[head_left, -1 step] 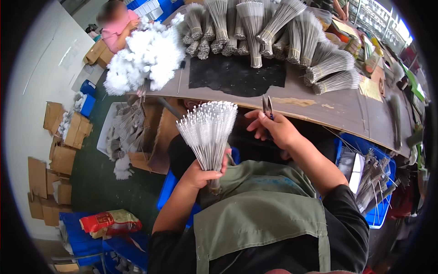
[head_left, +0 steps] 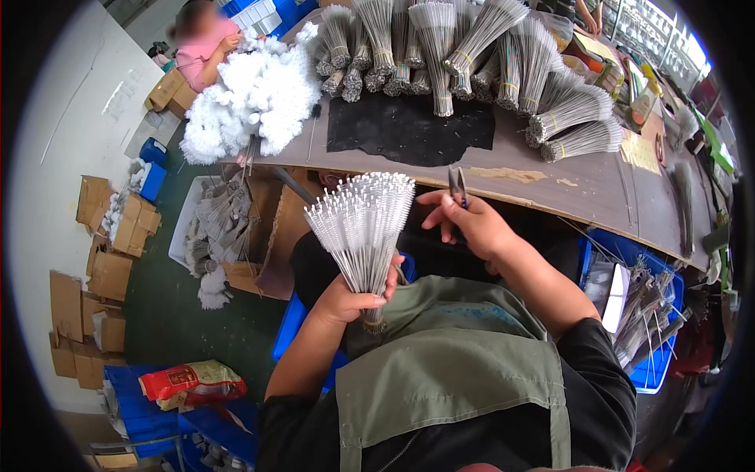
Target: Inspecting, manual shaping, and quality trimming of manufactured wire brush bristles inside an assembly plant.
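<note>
My left hand point(head_left: 354, 297) is wrapped round the wire stems of a bundle of thin brushes point(head_left: 366, 228). Their white bristle heads fan out upward, and the stem ends poke out below my fist. To the right, my right hand point(head_left: 476, 224) grips small pliers point(head_left: 458, 182), whose pointed jaws stick up past the thumb and look slightly apart. Most of the handles are hidden in my palm. A gap separates the pliers from the brush heads. Both hands are above my lap, in front of a green apron point(head_left: 448, 377).
Tied brush bundles point(head_left: 432, 55) are piled along the workbench point(head_left: 511, 161) behind a black mat point(head_left: 409, 130). A fluffy white heap point(head_left: 255, 98) lies at its left end. A blue crate point(head_left: 649, 377) of brushes stands right. Another person point(head_left: 200, 51) sits far left.
The brush heads in my left hand have tilted slightly to the right. My right hand with the pliers has shifted a little to the left, narrowing the gap.
</note>
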